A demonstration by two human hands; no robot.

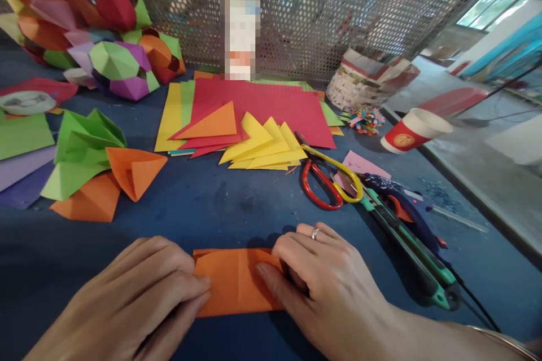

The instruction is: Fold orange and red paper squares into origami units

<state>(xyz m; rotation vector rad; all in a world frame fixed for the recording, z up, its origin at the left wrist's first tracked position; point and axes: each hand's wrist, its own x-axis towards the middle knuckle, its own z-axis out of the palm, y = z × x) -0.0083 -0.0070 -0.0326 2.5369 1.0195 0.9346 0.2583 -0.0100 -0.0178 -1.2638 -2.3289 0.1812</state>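
Observation:
A folded orange paper point(237, 282) lies flat on the dark blue table point(220, 203) close to me. My left hand point(144, 293) rests on its left end, fingers pressed together with the tips on the paper. My right hand point(322, 276), a ring on one finger, presses down on the right end with curled fingers. Both hands hold the sheet flat against the table.
Folded yellow triangles point(266, 146) and an orange one point(212, 122) lie on red and yellow sheets point(275, 104). Green and orange folded pieces point(97, 163) sit left. Scissors point(326, 177), a utility knife point(406, 242), a glue gun point(402, 197), a tipped red paper cup point(412, 131), a basket point(364, 87), paper balls point(114, 65).

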